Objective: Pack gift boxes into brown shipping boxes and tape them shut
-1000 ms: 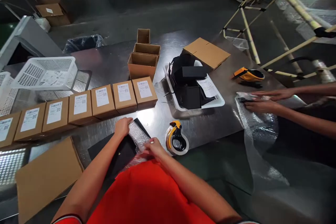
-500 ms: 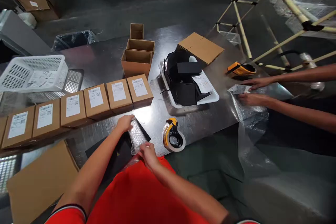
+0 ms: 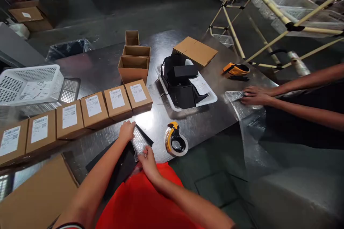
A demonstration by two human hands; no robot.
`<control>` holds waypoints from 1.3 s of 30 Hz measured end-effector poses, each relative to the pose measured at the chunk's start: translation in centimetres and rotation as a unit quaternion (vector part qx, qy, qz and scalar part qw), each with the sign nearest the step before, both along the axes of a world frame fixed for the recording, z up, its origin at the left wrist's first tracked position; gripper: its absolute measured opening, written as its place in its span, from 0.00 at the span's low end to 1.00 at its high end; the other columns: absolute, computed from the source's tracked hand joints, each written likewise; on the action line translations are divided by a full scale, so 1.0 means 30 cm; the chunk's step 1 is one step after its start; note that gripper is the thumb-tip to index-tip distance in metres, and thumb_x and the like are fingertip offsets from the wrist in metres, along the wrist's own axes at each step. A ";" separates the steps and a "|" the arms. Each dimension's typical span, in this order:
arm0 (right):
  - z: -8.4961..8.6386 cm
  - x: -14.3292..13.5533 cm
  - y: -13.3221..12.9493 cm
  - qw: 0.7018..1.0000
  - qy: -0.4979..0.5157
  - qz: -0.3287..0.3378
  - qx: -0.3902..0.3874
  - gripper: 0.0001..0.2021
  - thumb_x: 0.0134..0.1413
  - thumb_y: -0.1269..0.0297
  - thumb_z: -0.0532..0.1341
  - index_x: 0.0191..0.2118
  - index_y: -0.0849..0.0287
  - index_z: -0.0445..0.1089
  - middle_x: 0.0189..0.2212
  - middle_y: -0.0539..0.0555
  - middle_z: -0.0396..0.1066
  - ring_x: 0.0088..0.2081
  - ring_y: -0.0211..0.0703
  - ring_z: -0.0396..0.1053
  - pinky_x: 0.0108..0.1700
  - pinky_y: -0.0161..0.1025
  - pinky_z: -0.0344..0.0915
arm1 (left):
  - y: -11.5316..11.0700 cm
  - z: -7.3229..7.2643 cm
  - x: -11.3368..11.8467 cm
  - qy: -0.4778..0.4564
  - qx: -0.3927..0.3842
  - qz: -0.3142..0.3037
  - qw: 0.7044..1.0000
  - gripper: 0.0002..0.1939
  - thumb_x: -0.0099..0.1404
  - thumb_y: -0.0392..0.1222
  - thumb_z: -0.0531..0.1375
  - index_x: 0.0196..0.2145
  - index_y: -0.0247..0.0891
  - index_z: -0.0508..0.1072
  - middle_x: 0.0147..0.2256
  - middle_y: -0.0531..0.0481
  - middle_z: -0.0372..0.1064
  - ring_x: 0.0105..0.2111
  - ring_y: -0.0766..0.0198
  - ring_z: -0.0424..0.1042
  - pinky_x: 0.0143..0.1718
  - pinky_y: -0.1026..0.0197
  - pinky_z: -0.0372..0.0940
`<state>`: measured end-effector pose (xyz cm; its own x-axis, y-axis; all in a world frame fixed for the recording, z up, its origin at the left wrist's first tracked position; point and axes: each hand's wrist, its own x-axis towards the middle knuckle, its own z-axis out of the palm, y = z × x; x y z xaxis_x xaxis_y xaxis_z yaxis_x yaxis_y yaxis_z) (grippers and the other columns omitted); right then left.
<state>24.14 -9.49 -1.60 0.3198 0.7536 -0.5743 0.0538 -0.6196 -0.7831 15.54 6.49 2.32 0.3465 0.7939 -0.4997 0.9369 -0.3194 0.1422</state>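
A slim packet in clear bubble wrap point(image 3: 140, 141) lies in front of me over black items at the table's near edge. My left hand point(image 3: 127, 131) is closed on its far left end. At the near right end, the fingers of my right hand point(image 3: 147, 160) pinch the wrap. What is inside the wrap cannot be made out. Under my left forearm lies a flat black item, perhaps a bag point(image 3: 122, 161), and a black edge shows beside the packet. To the right of my hands a tape dispenser point(image 3: 172, 139) with a yellow top rests on the metal table.
Labelled cardboard boxes point(image 3: 94, 106) form a row at the left, with open boxes point(image 3: 133, 65) behind. A white basket point(image 3: 213, 97) holds black items and a paper. Another white basket point(image 3: 32, 69) stands far left. A co-worker's hands point(image 3: 256, 96) press bubble wrap point(image 3: 252, 125) at the right.
My view has shifted slightly. My right hand has moved a little along the packet's near end. The co-worker's hands have come closer together over their wrap.
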 end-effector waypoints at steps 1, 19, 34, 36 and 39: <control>0.009 -0.006 -0.003 1.000 -0.006 0.003 -0.011 0.24 0.46 0.68 0.59 0.52 0.57 0.59 0.46 0.59 0.67 0.44 0.46 0.69 0.43 0.40 0.69 | -0.002 0.001 -0.003 0.000 0.001 -0.001 1.000 0.32 0.53 0.35 0.67 0.55 0.41 0.66 0.50 0.39 0.68 0.52 0.49 0.66 0.50 0.55 0.62; 0.076 0.051 0.031 0.960 -0.176 0.215 0.028 0.19 0.50 0.70 0.59 0.50 0.61 0.67 0.50 0.61 0.63 0.48 0.49 0.67 0.55 0.44 0.63 | -0.006 0.008 0.017 0.023 -0.036 0.018 0.999 0.37 0.51 0.41 0.70 0.58 0.49 0.64 0.55 0.37 0.60 0.54 0.43 0.62 0.47 0.47 0.65; 0.142 0.060 0.041 0.882 -0.300 0.363 -0.013 0.23 0.55 0.65 0.58 0.56 0.66 0.65 0.56 0.67 0.61 0.53 0.59 0.62 0.57 0.50 0.59 | -0.074 -0.021 0.034 0.043 -0.016 0.060 0.997 0.31 0.57 0.34 0.64 0.58 0.36 0.63 0.50 0.37 0.69 0.51 0.51 0.69 0.46 0.58 0.65; 0.146 0.063 0.048 0.862 -0.326 0.388 -0.010 0.22 0.55 0.66 0.59 0.55 0.66 0.66 0.55 0.66 0.62 0.52 0.60 0.63 0.55 0.51 0.61 | -0.088 -0.031 0.028 0.049 -0.021 0.065 0.996 0.26 0.60 0.33 0.60 0.56 0.32 0.64 0.49 0.35 0.70 0.50 0.52 0.71 0.46 0.59 0.66; 0.148 0.065 0.077 0.824 -0.359 0.437 -0.002 0.21 0.52 0.71 0.59 0.54 0.65 0.67 0.54 0.65 0.64 0.50 0.58 0.64 0.51 0.48 0.64 | -0.089 -0.040 0.005 0.058 -0.021 0.079 0.995 0.17 0.64 0.31 0.54 0.50 0.30 0.70 0.46 0.34 0.73 0.48 0.54 0.73 0.46 0.59 0.67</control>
<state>26.09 -7.19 2.85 -0.0862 0.8754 -0.4757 0.9305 -0.0999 -0.3524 15.69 3.82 1.13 0.1577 0.8107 -0.5638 0.9857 -0.1637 0.0402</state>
